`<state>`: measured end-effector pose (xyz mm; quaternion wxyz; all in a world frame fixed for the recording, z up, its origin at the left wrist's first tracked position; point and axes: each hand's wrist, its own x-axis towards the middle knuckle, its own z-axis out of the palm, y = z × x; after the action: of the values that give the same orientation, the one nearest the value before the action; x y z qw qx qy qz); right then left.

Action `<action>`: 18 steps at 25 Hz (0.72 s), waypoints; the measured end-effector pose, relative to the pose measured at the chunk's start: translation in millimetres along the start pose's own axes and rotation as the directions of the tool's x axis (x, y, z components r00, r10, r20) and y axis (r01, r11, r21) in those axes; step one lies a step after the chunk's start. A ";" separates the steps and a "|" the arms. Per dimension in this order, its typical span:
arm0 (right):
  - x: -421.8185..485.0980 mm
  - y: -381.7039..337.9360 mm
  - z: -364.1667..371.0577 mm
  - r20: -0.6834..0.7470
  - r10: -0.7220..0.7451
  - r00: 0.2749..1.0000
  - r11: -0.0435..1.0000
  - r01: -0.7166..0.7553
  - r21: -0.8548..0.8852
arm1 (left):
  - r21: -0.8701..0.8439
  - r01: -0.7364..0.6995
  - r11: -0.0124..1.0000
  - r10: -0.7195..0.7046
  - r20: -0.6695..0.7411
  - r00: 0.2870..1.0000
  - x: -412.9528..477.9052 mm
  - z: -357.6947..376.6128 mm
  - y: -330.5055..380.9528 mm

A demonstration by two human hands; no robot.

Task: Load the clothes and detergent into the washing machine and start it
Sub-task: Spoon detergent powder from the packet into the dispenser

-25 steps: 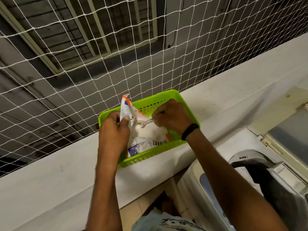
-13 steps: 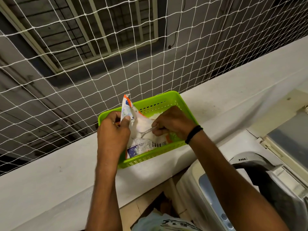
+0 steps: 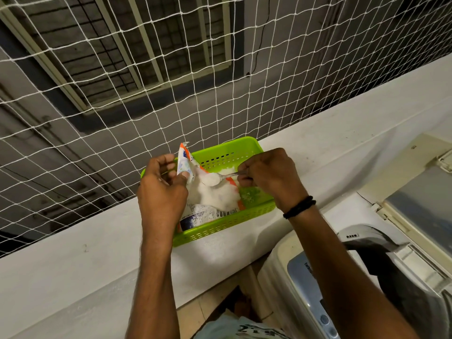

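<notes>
An open detergent packet (image 3: pixel 208 204), white with orange and blue print, lies in a green plastic basket (image 3: pixel 220 228) on the white ledge. My left hand (image 3: pixel 162 189) pinches the packet's torn top edge and holds it open. My right hand (image 3: pixel 266 177) grips a metal spoon (image 3: pixel 215 178) heaped with white powder, held just above the packet's mouth. The washing machine (image 3: pixel 318 277) stands at the lower right, its control panel and dark opening partly in view.
The white ledge (image 3: pixel 73 265) runs across the frame under a white rope net (image 3: pixel 146 94). A beige lid or cover (image 3: pixel 415 192) rises behind the machine at the right. Tiled floor (image 3: pixel 195 311) shows between ledge and machine.
My right hand has lifted the spoon out of the packet with a heap of powder on it. My left hand keeps its hold on the packet's top.
</notes>
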<state>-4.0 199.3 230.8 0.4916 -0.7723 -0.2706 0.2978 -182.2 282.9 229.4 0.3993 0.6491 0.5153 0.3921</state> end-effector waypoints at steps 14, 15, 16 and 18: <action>-22.2 -7.5 -24.3 0.074 0.142 0.987 0.934 -0.159 0.319 | -0.083 -0.102 0.991 0.085 -0.189 0.978 -25.1 4.9 14.0; -25.0 -8.0 -28.4 0.084 0.141 0.986 0.923 -0.162 0.349 | -0.108 -0.115 0.988 0.091 -0.204 0.975 -26.7 5.5 16.5; -27.5 -8.1 -32.4 0.088 0.135 0.987 0.914 -0.159 0.374 | -0.130 -0.125 0.984 0.094 -0.221 0.971 -28.7 6.5 19.7; -33.4 -6.6 -42.6 0.079 0.109 0.991 0.902 -0.132 0.411 | -0.167 -0.158 0.973 0.113 -0.251 0.961 -33.9 10.8 28.1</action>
<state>3.6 152.5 257.8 0.6176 -0.6571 -0.1661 0.3989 -167.8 244.2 248.0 0.3649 0.5909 0.4751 0.5404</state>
